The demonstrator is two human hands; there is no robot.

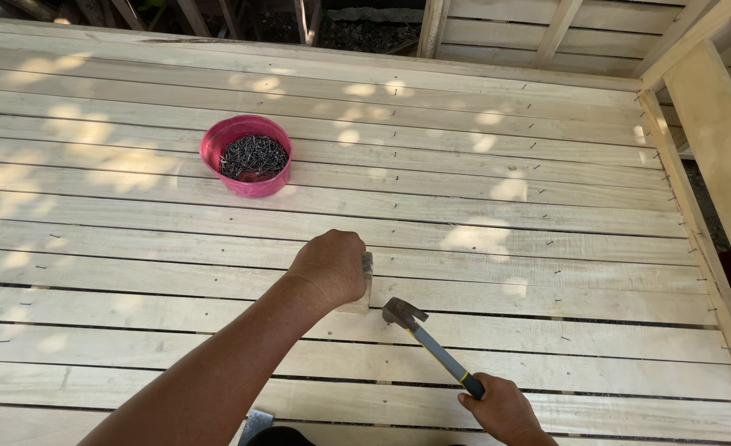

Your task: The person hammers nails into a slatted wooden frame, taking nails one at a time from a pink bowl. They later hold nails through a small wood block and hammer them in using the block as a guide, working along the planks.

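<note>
The left hand is closed into a fist around a small pale wooden block, which stands on the plank surface with only its right edge and lower corner showing past the knuckles; the forearm runs down to the bottom edge of the view; the right hand, low and to the right, is wrapped tightly around the dark end of a hammer whose grey-blue handle with a yellow band slants up and to the left; the hammer's metal head lies just beside the block, to its lower right, close to the planks, and whether it touches the wood cannot be told; the surface is made of long pale boards laid side by side with narrow dark gaps between some of them, and small nails stick up along a line near the right side; a pink bowl full of dark nails sits well apart from both hands, up and to the left, in dappled sunlight; a wooden frame of pale boards rises along the right edge.
</note>
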